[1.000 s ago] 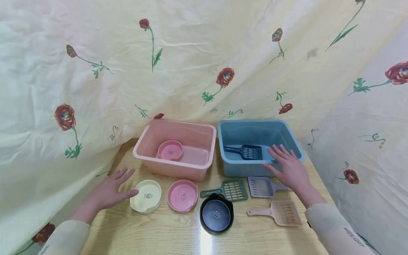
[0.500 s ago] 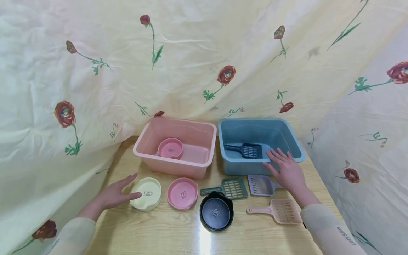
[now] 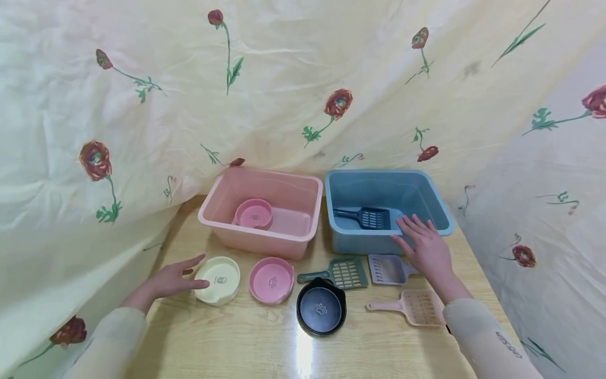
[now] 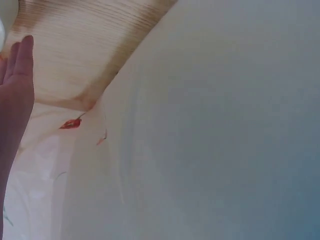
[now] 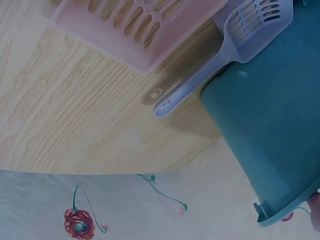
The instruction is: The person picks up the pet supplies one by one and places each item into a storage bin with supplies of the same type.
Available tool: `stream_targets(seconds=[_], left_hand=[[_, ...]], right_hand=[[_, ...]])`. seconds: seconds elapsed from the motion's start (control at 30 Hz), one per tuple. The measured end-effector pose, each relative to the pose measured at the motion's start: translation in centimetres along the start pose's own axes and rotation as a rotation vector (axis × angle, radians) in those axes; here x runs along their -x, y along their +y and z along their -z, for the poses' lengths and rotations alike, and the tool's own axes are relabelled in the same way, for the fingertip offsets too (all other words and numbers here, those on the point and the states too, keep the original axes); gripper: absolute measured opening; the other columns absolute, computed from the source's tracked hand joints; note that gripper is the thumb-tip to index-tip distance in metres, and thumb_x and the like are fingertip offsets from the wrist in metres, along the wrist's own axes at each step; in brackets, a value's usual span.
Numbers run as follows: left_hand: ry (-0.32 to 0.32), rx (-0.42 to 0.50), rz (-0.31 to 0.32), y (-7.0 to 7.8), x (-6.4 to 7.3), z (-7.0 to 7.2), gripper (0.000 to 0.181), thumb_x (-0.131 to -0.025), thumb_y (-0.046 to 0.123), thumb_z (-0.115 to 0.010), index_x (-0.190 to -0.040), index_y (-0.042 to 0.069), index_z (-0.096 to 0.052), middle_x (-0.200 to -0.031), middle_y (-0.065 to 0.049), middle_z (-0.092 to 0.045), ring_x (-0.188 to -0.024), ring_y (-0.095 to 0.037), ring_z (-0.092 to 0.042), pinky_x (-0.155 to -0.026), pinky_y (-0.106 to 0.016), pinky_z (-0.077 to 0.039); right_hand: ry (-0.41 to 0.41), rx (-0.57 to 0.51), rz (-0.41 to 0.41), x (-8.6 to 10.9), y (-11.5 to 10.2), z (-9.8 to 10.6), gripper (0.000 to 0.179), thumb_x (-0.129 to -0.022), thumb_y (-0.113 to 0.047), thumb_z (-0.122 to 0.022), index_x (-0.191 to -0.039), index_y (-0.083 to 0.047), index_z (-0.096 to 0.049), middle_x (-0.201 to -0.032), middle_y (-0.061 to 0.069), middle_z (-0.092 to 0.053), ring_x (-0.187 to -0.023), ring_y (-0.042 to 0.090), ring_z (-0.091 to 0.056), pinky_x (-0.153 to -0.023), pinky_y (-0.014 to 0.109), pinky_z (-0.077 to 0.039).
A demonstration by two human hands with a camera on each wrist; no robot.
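My left hand [image 3: 171, 279] is at the left side of a cream pet bowl [image 3: 221, 281], fingers extended and thumb apart, holding nothing; whether it touches the bowl I cannot tell. The left wrist view shows the fingers [image 4: 21, 62] beside a sliver of that bowl. My right hand [image 3: 430, 253] lies over the front rim of a blue bin [image 3: 355, 243], fingers spread and straight; contact is unclear. Inside that bin is a dark blue litter scoop [image 3: 374, 218]. Beneath the right hand, a purple litter scoop [image 3: 387, 269] has its handle partly hidden.
A pink bin [image 3: 265, 242] holding a pink bowl [image 3: 254, 212] stands left of the blue one. Along the wooden table [image 3: 236, 342] lie another pink bowl [image 3: 271, 280], a black bowl [image 3: 321, 309], a green scoop [image 3: 347, 272] and a pink scoop [image 3: 420, 308]. Floral cloth [image 3: 274, 68] hangs behind.
My left hand has shifted right, closer to the cream bowl, with its fingers less spread. The right hand stays over the blue bin's rim. The head view has tilted slightly down.
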State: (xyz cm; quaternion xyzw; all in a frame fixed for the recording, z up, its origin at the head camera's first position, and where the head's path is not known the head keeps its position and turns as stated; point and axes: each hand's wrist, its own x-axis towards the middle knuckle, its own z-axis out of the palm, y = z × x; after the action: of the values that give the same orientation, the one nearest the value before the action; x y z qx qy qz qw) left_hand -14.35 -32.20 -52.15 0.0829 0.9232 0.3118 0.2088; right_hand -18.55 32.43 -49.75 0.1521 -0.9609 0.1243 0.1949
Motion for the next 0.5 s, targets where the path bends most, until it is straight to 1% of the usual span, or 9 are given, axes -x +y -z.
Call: stream_targets(seconds=[0.07, 0.17, 0.27, 0.4, 0.5], left_hand=[[-0.023, 0.050, 0.009, -0.2, -0.3, 0.1, 0.095, -0.092, 0.051, -0.081, -0.165, 0.006, -0.038, -0.158, -0.033, -0.046, -0.135, -0.049, -0.060, -0.110, -0.064, -0.049], [-0.046, 0.123, 0.016, -0.6, -0.7, 0.3, 0.092, -0.094, 0.047, -0.080, -0.163, 0.002, -0.039, -0.156, -0.032, -0.050, -0.136, -0.048, -0.059, -0.111, -0.061, -0.051], [-0.081, 0.268, 0.028, -1.0, -1.0, 0.3, 0.087, -0.099, 0.039, -0.077, -0.162, -0.004, -0.037, -0.155, -0.036, -0.048, -0.139, -0.048, -0.056, -0.109, -0.058, -0.054], [-0.128, 0.471, 0.071, -1.7, -1.3, 0.2, 0.081, -0.103, 0.029, -0.072, -0.163, -0.008, -0.031, -0.159, -0.040, -0.039, -0.142, -0.049, -0.052, -0.104, -0.053, -0.059], [-0.154, 0.555, 0.097, -2.3, -1.5, 0.0, 0.078, -0.106, 0.026, -0.069, -0.163, -0.009, -0.029, -0.163, -0.040, -0.032, -0.145, -0.049, -0.047, -0.102, -0.051, -0.061]], right_hand=[[0.009, -0.006, 0.003, 0.0, 0.0, 0.0, 0.058, -0.095, -0.031, -0.079, -0.143, -0.003, -0.066, -0.146, 0.022, -0.063, -0.141, 0.047, -0.055, -0.123, 0.066, -0.034], [0.022, -0.008, 0.011, 0.0, 0.1, -0.1, 0.057, -0.095, -0.030, -0.080, -0.143, -0.003, -0.067, -0.145, 0.022, -0.063, -0.140, 0.047, -0.056, -0.122, 0.067, -0.036], [0.030, -0.001, 0.014, 0.0, 0.2, -0.2, 0.058, -0.094, -0.030, -0.081, -0.143, -0.003, -0.067, -0.144, 0.022, -0.064, -0.139, 0.046, -0.056, -0.121, 0.067, -0.037], [0.035, 0.003, 0.015, 0.0, 0.2, -0.3, 0.058, -0.094, -0.030, -0.081, -0.143, -0.003, -0.067, -0.144, 0.022, -0.064, -0.140, 0.045, -0.056, -0.122, 0.066, -0.036], [0.036, 0.007, 0.015, 0.0, 0.2, -0.2, 0.058, -0.094, -0.030, -0.081, -0.143, -0.003, -0.067, -0.144, 0.022, -0.064, -0.140, 0.045, -0.056, -0.123, 0.065, -0.035]])
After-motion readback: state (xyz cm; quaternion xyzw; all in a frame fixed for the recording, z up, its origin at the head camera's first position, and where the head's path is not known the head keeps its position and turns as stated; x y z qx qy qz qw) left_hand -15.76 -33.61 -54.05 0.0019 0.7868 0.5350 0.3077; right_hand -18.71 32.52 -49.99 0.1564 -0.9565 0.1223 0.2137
